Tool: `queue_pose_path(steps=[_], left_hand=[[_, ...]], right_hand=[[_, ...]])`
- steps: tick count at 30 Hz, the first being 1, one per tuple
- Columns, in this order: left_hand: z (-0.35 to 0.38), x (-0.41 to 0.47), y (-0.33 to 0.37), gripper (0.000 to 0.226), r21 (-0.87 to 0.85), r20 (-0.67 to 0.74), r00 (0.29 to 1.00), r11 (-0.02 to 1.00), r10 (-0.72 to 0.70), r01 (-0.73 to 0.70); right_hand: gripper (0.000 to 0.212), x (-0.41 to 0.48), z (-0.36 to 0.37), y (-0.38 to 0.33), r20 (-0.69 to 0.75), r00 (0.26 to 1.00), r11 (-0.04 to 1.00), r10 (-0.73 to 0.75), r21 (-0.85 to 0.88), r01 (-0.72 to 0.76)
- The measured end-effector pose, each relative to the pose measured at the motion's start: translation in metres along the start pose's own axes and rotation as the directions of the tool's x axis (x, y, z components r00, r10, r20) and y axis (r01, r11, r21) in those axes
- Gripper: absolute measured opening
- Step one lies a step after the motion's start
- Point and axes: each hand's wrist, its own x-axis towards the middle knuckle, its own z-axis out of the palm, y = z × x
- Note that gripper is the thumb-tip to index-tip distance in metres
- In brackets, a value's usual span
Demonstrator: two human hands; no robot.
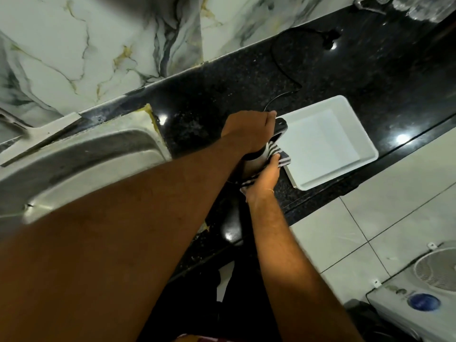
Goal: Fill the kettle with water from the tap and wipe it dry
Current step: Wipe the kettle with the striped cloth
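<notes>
**Kettle being wiped on the table beside the sink**

The black speckled table (pixel 246 77) is carrying a steel sink (pixel 81 154) on the left and a white tray (pixel 367 154) on the right. Between them the kettle (pixel 256 159) is standing, touching the tray's near corner and mostly hidden by the arms. The left hand (pixel 249 129) is gripping the kettle's black handle from above. The right hand (pixel 265 178) is pressing a black-and-white striped cloth (pixel 278 154) against the kettle's metal side.
</notes>
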Motion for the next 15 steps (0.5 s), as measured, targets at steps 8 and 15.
queue_pose_path(steps=[8, 15], left_hand=[[-0.003, -0.004, 0.003, 0.063, 0.028, -0.019, 1.000, 0.999, -0.017, 0.017], [0.002, -0.004, 0.007, 0.060, 0.003, -0.077, 0.993, 0.996, -0.087, 0.088]], right_hand=[[0.062, -0.022, -0.060, -0.063, 0.251, 0.968, 0.995, 0.006, 0.091, -0.030], [0.033, 0.032, -0.079, -0.198, 0.331, 0.791, 0.703, -0.514, -0.367, 0.610]])
